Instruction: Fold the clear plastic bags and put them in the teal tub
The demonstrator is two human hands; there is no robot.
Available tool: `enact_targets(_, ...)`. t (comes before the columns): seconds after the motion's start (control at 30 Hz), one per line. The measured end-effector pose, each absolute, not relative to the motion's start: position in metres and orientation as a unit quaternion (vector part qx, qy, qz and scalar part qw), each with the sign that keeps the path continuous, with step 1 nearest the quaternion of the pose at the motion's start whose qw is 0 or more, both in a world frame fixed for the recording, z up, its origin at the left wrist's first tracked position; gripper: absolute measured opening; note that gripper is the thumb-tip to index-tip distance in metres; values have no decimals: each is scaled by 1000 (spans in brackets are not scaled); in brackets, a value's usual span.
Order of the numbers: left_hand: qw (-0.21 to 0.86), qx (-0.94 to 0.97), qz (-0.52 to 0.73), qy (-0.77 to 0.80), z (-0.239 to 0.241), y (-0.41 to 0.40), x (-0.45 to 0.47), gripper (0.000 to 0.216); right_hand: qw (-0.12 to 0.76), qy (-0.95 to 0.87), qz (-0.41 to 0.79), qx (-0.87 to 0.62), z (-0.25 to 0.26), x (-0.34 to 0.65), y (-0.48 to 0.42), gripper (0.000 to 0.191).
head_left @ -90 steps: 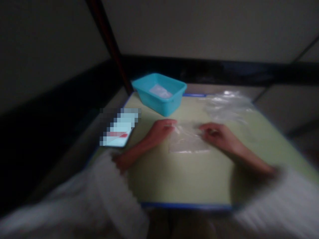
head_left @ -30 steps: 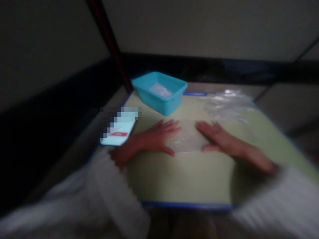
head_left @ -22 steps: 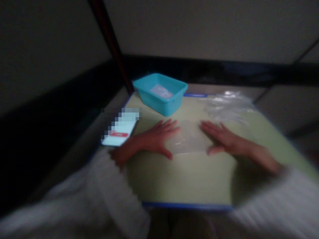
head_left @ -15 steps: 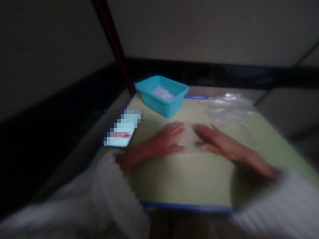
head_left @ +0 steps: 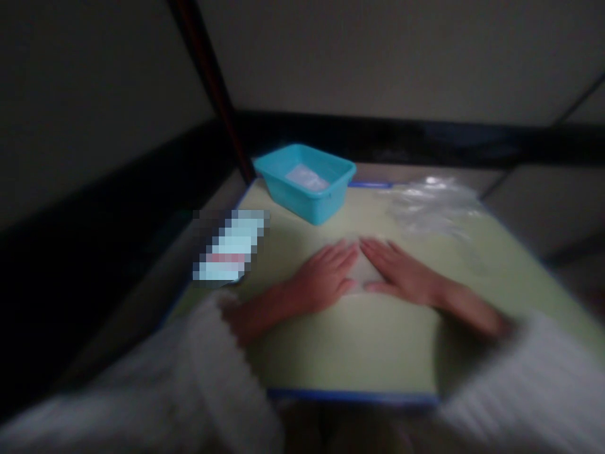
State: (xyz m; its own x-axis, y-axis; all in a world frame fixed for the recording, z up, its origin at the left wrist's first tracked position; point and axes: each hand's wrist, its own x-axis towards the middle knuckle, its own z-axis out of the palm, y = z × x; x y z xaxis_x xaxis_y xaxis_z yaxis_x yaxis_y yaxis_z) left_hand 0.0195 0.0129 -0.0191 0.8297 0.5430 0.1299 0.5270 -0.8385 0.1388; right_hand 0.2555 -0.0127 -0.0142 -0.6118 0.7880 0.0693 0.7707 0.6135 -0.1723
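Observation:
Both my hands lie flat, palms down, on a thin clear plastic bag [head_left: 362, 272] in the middle of the yellowish table. My left hand [head_left: 326, 274] has its fingers stretched out over the bag's left part, the thumb apart. Over the right part, my right hand [head_left: 404, 274] is also stretched flat, its thumb spread below the fingers. Their fingertips almost meet at the bag's far edge. Most of the bag is hidden beneath the hands, and the picture is dim and blurred.
A turquoise plastic basket [head_left: 326, 205] stands at the table's back left, with a whitish packet [head_left: 307, 177] inside. Crumpled clear plastic bags [head_left: 432, 202] lie at the back right. A lit phone [head_left: 231, 249], partly pixelated, rests at the left. The table [head_left: 354, 353] has a blue edge.
My right hand has slid left across the plastic bag, so the fingertips of both hands are closer together. My left hand has shifted slightly right and toward me.

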Motion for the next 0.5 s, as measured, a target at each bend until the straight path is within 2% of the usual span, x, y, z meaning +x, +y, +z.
enact_targets(0.2,44,950,81,298,-17,16,13,65,50,-884,71,-459,-14,263,-8,88)
enact_targets(0.5,62,936,65,340,-13,16,11,82,34,-867,93,-488,-9,282,-4,90)
